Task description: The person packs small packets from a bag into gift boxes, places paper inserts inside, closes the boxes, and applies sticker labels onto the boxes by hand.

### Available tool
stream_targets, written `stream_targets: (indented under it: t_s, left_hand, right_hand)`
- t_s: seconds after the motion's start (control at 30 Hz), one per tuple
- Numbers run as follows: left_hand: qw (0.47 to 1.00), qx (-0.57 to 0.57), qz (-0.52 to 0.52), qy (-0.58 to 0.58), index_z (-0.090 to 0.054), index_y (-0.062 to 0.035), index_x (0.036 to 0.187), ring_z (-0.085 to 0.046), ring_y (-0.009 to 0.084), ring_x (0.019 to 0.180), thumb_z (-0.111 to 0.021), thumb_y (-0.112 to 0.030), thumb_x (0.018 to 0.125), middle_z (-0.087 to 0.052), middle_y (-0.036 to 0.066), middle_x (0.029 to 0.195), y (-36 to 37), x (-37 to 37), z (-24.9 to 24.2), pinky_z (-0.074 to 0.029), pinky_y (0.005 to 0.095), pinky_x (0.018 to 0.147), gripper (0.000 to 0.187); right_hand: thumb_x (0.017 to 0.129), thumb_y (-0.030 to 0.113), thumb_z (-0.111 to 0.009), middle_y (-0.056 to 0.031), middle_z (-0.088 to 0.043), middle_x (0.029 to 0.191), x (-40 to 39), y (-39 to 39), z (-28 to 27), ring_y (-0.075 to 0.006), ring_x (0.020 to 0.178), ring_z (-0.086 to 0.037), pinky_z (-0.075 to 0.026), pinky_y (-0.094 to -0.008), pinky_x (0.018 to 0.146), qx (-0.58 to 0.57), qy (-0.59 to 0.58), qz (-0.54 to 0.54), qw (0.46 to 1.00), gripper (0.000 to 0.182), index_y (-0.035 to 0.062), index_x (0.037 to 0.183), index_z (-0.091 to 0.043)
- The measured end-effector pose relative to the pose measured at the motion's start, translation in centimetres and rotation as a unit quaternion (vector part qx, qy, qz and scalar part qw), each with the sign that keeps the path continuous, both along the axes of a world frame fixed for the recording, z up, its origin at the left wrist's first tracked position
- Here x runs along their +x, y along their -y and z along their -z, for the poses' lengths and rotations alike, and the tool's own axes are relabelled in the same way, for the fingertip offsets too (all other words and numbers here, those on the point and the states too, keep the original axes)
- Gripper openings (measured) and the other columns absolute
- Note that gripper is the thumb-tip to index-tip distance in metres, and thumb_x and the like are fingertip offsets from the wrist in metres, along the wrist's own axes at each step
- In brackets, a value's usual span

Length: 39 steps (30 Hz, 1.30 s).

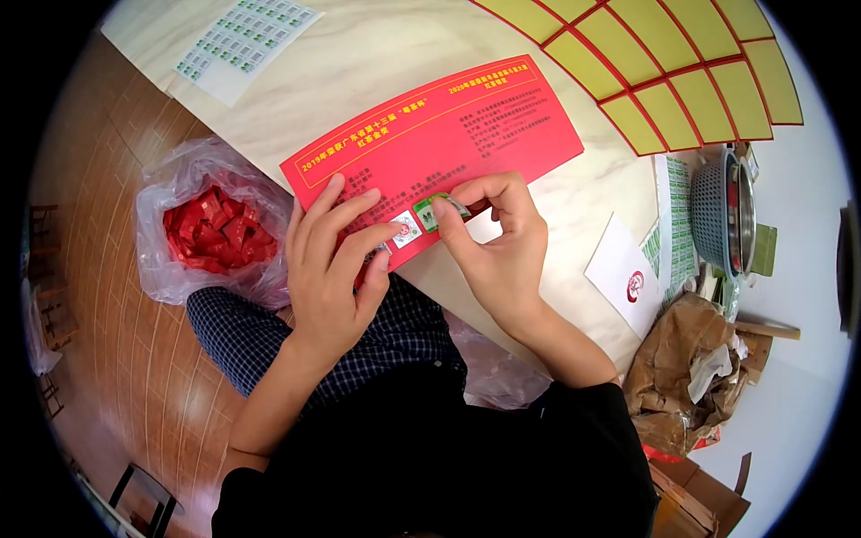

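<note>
A red printed panel point(430, 117) with yellow and black Chinese lettering lies at the near edge of the table, tilted in view. My left hand point(327, 255) rests on its left part, fingers spread across the surface and nothing pinched in them. Close by the left index fingertip is a small white square with a code and red mark point(405, 229). My right hand point(498, 238) pinches a small green-and-white sticker point(427, 215) between thumb and index finger, at the panel's lower edge. The thumb and fingertips cover part of the sticker.
A sheet of small stickers point(242, 45) lies at the table's far left. Yellow compartments with red borders point(646, 63) stand at the upper right. Left of my leg sits a plastic bag of red packets point(220, 233). A white card point(628, 273), blue basket point(713, 211) and brown paper point(686, 368) are on the right.
</note>
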<state>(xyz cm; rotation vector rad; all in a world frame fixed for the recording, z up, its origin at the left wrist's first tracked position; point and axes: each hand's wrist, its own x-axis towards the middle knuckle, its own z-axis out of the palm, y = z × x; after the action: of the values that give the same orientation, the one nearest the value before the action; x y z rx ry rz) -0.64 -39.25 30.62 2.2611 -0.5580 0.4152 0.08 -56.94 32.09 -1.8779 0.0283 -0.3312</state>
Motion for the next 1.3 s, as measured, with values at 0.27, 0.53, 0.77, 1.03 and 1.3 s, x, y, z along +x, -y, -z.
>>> stream_targets:
  t_s: [0.27,0.53,0.77,1.03,1.3]
  left_hand:
    - [0.996,0.081,0.022,-0.003,-0.067,-0.0131,0.112,-0.040,0.0390,0.130,-0.049,-0.016,0.091,-0.053,0.013,0.129,-0.1,-0.1,-0.5,-0.029,0.0529,0.107,0.028]
    - [0.995,0.088,0.033,-0.013,-0.065,-0.0186,0.119,-0.037,0.0383,0.131,-0.056,-0.010,0.078,-0.049,0.010,0.131,0.0,0.0,-0.9,-0.026,0.0572,0.107,0.043]
    - [0.990,0.139,0.038,-0.011,-0.061,-0.0210,0.125,-0.034,0.0415,0.133,-0.060,-0.014,0.079,-0.045,0.012,0.135,0.3,-0.2,-1.4,-0.027,0.0609,0.104,0.047]
    - [0.949,0.312,0.013,-0.049,-0.043,-0.0090,0.140,-0.022,0.0345,0.141,-0.066,-0.039,0.077,-0.032,0.011,0.151,3.0,-2.4,-3.0,-0.014,0.0678,0.106,0.073]
    - [0.938,0.335,0.075,0.042,-0.035,-0.0009,0.143,-0.024,0.0247,0.142,-0.059,-0.045,0.085,-0.031,0.015,0.151,8.4,0.3,-1.7,-0.019,0.0430,0.115,0.076]
  right_hand:
    - [0.080,-0.003,-0.070,-0.0041,-0.059,0.085,-0.1,0.3,-0.1,-0.0098,0.077,-0.057,-0.048,-0.0233,0.069,-0.063,0.008,-0.029,0.998,0.020,0.0006,0.090,-0.053]
    - [0.080,-0.004,-0.070,-0.0046,-0.057,0.087,-0.1,0.2,-0.1,-0.0102,0.076,-0.057,-0.048,-0.0240,0.069,-0.066,0.015,-0.029,0.997,0.020,0.0003,0.090,-0.053]
    - [0.076,-0.001,-0.072,-0.0094,-0.057,0.082,0.2,0.0,-0.1,-0.0190,0.070,-0.057,-0.048,-0.0290,0.061,-0.056,0.049,-0.012,0.997,0.017,0.0020,0.085,-0.058]
    - [0.096,0.017,-0.048,-0.0147,-0.059,0.098,3.4,6.1,-0.6,-0.0276,0.089,-0.053,-0.042,-0.0349,0.079,-0.177,0.037,0.088,0.979,0.020,0.0013,0.099,-0.060]
    - [0.099,0.015,-0.039,-0.0183,-0.051,0.123,4.9,7.8,3.0,-0.0290,0.117,-0.047,-0.035,-0.0364,0.102,-0.149,0.081,0.122,0.978,0.034,-0.0046,0.125,-0.047]
